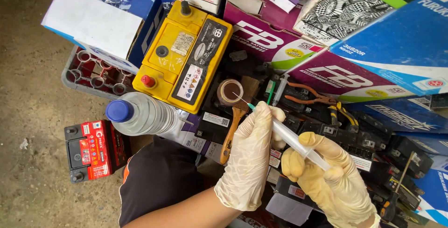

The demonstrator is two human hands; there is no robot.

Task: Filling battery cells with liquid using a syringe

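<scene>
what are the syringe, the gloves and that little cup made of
Syringe: clear plastic barrel, by its see-through look, with a thin needle that looks like metal. Gloves on the left hand and right hand: thin, wrinkled, cream rubber, likely latex. Small cup: translucent, probably plastic, holding something brown.

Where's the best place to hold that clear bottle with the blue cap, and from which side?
Take the clear bottle around its ribbed middle, from above. It lies on its side, blue cap toward the left, with the yellow battery close behind it, so the top is open.
</scene>
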